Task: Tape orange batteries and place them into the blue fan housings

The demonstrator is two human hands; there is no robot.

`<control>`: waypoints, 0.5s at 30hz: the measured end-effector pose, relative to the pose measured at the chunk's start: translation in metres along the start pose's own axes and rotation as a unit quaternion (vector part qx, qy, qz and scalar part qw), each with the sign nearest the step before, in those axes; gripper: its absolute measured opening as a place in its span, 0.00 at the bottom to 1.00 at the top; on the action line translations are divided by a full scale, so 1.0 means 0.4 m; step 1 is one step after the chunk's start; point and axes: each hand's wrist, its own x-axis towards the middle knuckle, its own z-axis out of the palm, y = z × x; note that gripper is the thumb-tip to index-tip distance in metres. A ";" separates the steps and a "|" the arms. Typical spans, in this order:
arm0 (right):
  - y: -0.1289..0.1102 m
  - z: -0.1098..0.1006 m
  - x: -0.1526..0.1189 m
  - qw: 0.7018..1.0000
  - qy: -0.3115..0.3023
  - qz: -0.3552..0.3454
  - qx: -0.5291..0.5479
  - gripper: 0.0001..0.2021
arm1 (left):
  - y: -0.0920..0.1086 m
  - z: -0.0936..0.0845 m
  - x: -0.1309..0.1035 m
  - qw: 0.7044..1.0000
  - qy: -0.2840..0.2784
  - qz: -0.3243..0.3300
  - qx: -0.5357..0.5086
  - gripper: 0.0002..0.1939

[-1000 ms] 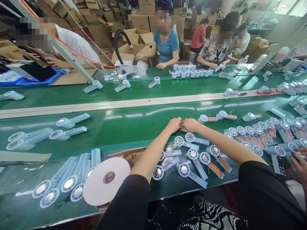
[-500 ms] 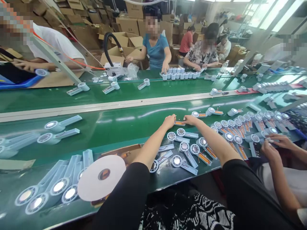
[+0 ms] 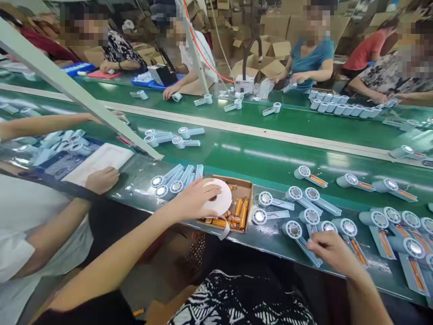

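My left hand (image 3: 193, 199) is spread over a white tape roll (image 3: 221, 198), thumb and fingers gripping its left side. A loose tape end hangs from the roll's lower edge. Under the roll sits a cardboard box (image 3: 249, 201) of orange cylindrical cells (image 3: 242, 214). To the right, my right hand (image 3: 329, 248) is curled above the bench's front edge, beside a light-blue fan-shaped housing (image 3: 293, 230); whether its fingers pinch anything is too small to tell. More housings lie around it, some with orange cells in their handles.
Several housings (image 3: 177, 186) stand left of the box. A green conveyor (image 3: 237, 155) runs behind the bench. A slanted metal post (image 3: 84, 97) crosses the left. A co-worker's hand (image 3: 102, 179) rests near a white pad (image 3: 98, 168); people work across the belt.
The view has swung left. My hands have parted from the orange-celled housing on the belt; my left is now on the tape roll, my right near the bench housings. The roll has shifted over the box.
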 end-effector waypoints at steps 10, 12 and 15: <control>-0.326 0.339 0.319 0.968 -0.161 -0.058 0.186 0.19 | 0.025 0.088 -0.122 0.955 0.281 0.013 0.091 0.30; -0.347 0.369 0.312 0.956 -0.224 -0.135 0.132 0.19 | 0.025 0.098 -0.158 0.942 0.325 -0.003 0.082 0.27; -0.363 0.368 0.303 0.922 -0.302 -0.231 -0.071 0.15 | -0.009 0.141 -0.207 0.919 0.374 -0.126 0.009 0.27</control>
